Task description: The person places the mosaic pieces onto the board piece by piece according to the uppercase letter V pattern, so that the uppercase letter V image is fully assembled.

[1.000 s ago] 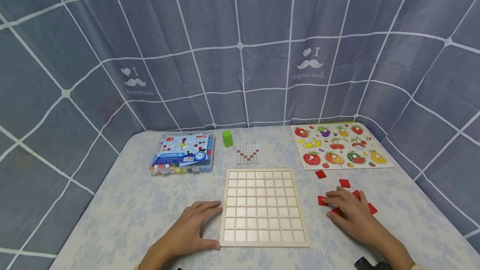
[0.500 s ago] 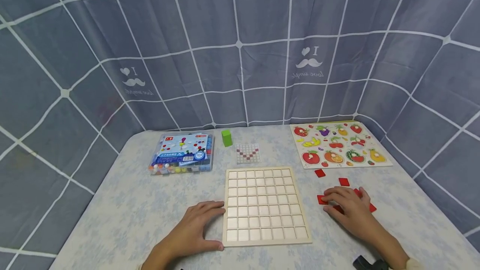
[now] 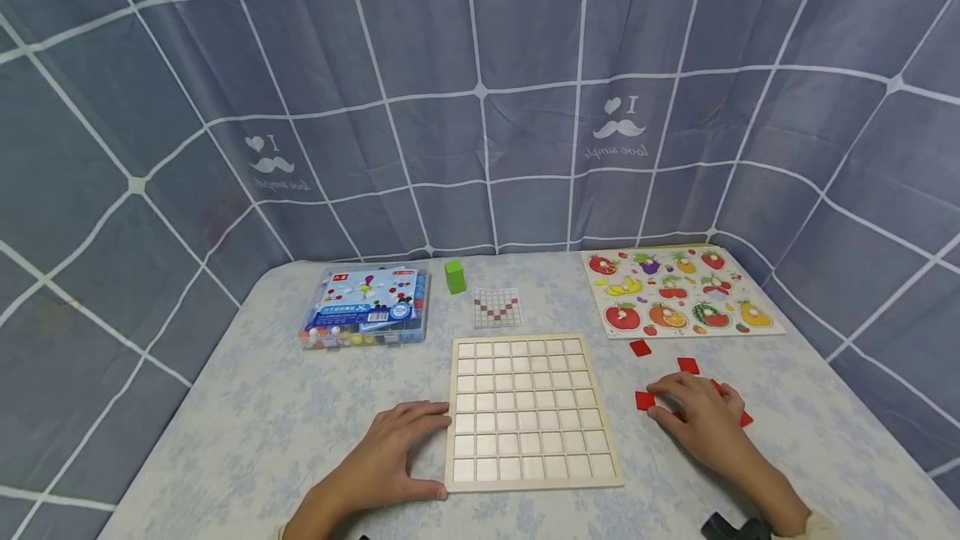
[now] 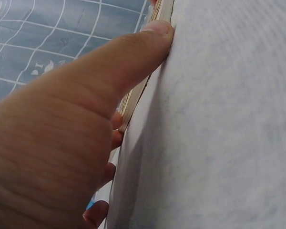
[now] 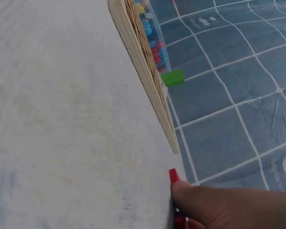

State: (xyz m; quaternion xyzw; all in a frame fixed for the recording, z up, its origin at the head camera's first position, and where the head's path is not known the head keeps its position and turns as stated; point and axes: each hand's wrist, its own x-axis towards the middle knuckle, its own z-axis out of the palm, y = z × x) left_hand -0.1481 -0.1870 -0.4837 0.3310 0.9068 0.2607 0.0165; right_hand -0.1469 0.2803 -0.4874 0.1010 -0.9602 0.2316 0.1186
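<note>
Widely spread, left hand touches pale gridded board; right hand touches red tile, grip unclear.

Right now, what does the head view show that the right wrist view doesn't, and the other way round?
Only the head view: the left hand at the side of the wooden grid board, and the fruit puzzle.

Only the right wrist view: no extra object I can make out, just a low, close, side-on look along that grid board's edge.

Both: the right hand, red tiles, grid board, green block, plastic box and lined curtain.
</note>
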